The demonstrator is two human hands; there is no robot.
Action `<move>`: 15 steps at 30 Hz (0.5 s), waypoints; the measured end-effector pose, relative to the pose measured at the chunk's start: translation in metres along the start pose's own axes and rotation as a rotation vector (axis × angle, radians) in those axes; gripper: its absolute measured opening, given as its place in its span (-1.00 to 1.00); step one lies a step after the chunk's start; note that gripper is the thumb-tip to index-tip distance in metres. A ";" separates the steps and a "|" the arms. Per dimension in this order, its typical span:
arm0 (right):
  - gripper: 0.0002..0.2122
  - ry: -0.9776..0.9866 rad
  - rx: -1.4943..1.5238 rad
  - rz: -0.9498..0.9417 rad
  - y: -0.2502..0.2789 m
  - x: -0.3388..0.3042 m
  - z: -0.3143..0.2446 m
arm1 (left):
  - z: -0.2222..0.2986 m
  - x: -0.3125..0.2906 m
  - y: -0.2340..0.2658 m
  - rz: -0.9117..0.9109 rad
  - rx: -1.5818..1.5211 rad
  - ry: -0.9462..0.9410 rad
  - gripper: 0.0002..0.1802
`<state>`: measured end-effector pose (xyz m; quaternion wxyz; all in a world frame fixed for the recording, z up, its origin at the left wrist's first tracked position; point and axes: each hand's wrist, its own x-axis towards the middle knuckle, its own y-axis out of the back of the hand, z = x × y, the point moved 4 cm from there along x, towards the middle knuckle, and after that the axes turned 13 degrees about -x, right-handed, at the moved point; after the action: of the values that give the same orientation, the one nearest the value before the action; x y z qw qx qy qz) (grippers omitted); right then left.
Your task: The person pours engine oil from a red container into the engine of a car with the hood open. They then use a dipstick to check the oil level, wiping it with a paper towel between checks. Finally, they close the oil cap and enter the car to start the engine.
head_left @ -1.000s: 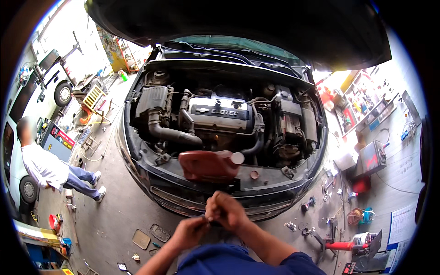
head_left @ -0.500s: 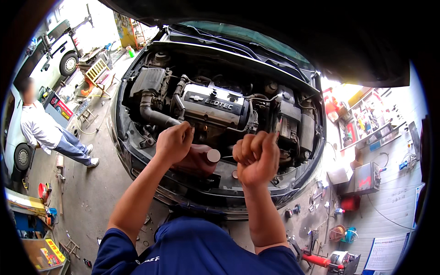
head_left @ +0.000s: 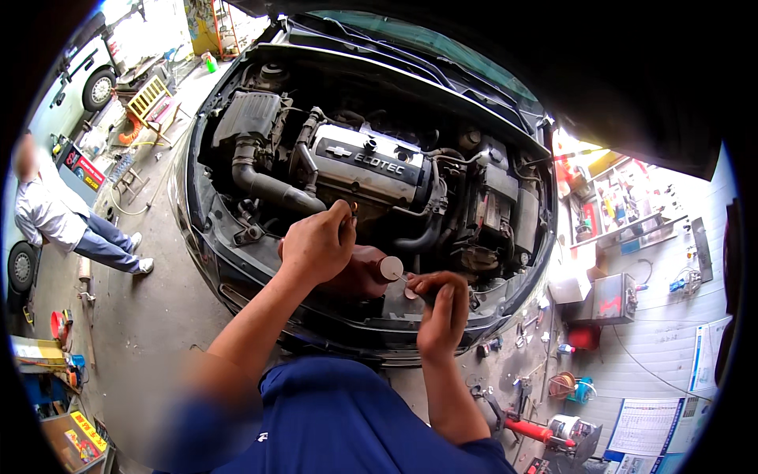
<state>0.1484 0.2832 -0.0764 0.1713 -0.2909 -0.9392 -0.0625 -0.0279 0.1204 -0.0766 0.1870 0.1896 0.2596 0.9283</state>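
A dark red plastic bottle (head_left: 363,272) lies tilted over the front edge of a car's engine bay, its mouth toward the right. A round white seal (head_left: 391,268) covers that mouth. My left hand (head_left: 320,243) is closed on the bottle's upper side, hiding part of it. In my closed right hand (head_left: 440,304) is a thin pointed tool (head_left: 401,276), whose tip meets or nearly meets the seal; the fingers cover its handle. Behind the bottle is the engine with its silver and black cover (head_left: 367,162).
The raised hood (head_left: 632,103) hangs overhead at the right. A black air intake pipe (head_left: 272,188) and a battery (head_left: 493,209) flank the engine. At the left a person (head_left: 59,213) stands near a light-coloured vehicle (head_left: 71,79). Shelves of bottles (head_left: 624,205) line the right wall.
My right hand has come down and left from a raised fist, bringing the pointed tool to the bottle's seal. My left hand and the bottle have shifted slightly right in view.
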 end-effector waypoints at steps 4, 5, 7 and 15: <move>-0.70 0.044 -0.781 -0.138 0.015 -0.035 -0.006 | 0.001 0.001 -0.002 -0.072 0.008 0.026 -0.84; -0.69 -0.133 -0.767 -0.226 0.018 -0.037 -0.002 | 0.000 0.001 0.000 -0.070 0.011 0.026 -0.84; -0.68 -0.493 -0.715 -0.379 0.011 -0.031 -0.020 | -0.001 0.003 0.001 -0.076 0.019 0.016 -0.83; -0.67 -0.472 -0.606 -0.349 0.008 -0.023 0.022 | -0.007 0.006 -0.006 -0.093 -0.007 -0.014 -0.83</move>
<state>0.1645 0.2821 -0.1054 -0.1550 -0.1712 -0.9269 -0.2959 -0.0345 0.1251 -0.0839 0.2325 0.1832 0.2636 0.9181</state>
